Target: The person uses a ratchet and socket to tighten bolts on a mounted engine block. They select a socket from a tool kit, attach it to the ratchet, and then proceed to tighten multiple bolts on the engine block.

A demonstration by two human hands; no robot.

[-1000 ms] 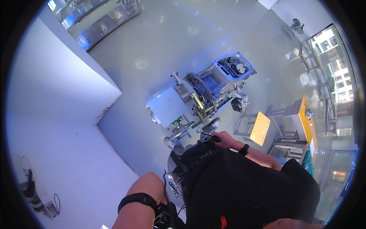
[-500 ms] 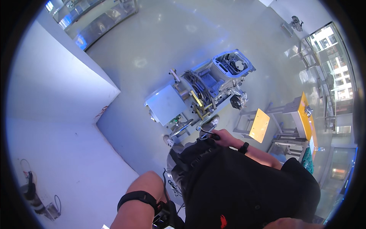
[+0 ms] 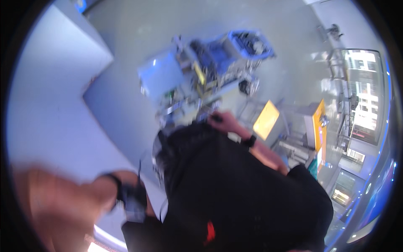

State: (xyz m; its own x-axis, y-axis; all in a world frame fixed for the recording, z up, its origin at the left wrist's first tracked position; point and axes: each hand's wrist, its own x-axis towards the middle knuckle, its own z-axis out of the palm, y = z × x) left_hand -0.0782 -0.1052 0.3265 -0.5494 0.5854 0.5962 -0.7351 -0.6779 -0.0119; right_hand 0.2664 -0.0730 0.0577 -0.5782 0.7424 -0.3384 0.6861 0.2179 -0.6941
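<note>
My right hand is closed round the dark handle of a ratchet wrench, held in front of my waist. The wrench's head is smeared by motion. Beyond it stands a large metal gearbox housing with an open, oval-rimmed end, mounted on a stand beside a pale flat-topped box. My left hand is raised close at the lower left, away from the gearbox. It is badly blurred, so its fingers cannot be made out.
A white wall with a projecting corner runs along the left. On the right are a stool with a yellow seat and a yellow-topped workbench with a small metal part on it. Windows line the far right.
The view has shifted and blurred, so the gearbox sits higher and further left. My left arm has swung up and outward, bringing its hand into view. My right hand still grips the ratchet wrench.
</note>
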